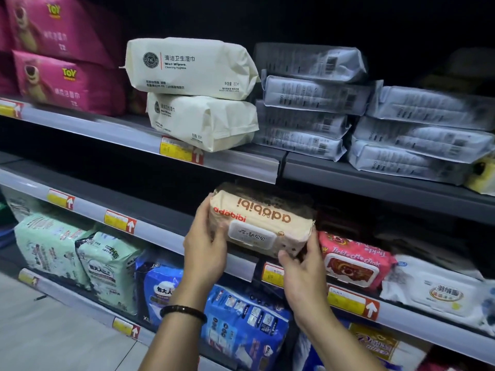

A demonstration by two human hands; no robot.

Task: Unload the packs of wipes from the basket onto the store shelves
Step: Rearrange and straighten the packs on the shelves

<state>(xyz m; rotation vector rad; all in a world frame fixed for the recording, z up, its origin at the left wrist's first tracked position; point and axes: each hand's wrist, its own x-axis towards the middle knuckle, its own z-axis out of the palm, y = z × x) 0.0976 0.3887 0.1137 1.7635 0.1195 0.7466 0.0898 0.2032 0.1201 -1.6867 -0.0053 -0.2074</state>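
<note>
Here both hands held one beige pack (262,223) of wipes at the front edge of the middle shelf (88,211), its lid facing the camera and its lettering upside down. The left hand (206,245) curled round the pack's left end; the right hand (302,271) gripped its lower right corner. A pink pack (353,261) lay just beside it on the right. Two cream packs (192,68) sat stacked on the shelf above.

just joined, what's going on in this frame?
A person holds a beige wipes pack with both hands, left hand on its left end, right hand at its lower right corner, at the front of the middle shelf beside a pink wipes pack. Whether it rests on the shelf yet is unclear. The basket is out of view.
</note>
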